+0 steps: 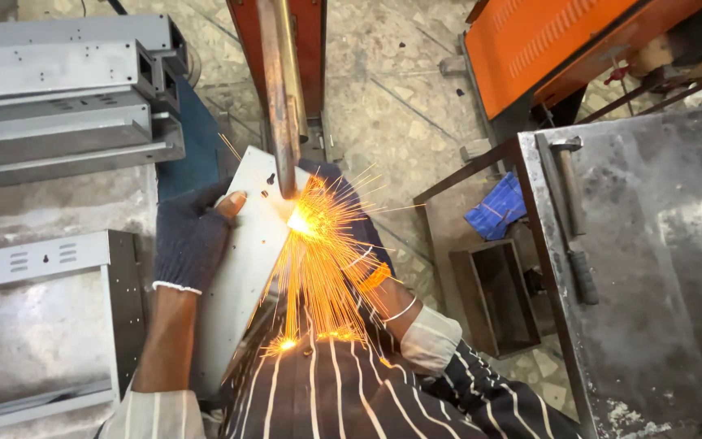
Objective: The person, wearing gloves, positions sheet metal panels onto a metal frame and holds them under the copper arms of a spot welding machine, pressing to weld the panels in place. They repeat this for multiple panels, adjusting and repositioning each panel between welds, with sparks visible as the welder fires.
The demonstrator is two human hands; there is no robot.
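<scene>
Bracing a pale grey punched sheet-metal panel (241,268) against the welder's copper electrode arm (279,97), I watch the dark-gloved left hand (191,236) clamp fingers and thumb around its edge; the right hand (367,244), veiled by sparks (314,260), leaves me unable to tell its grip.

Hammer (572,213) on table (660,268), right of sheet-metal panel (245,252).

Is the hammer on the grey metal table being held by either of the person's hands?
No, the hammer lies untouched on the grey metal table, while the gloved left hand holds the pale sheet-metal panel among sparks.

Bright even daylight, blown-out glare at the sparks (310,244), soft shadows, sharp focus
</scene>
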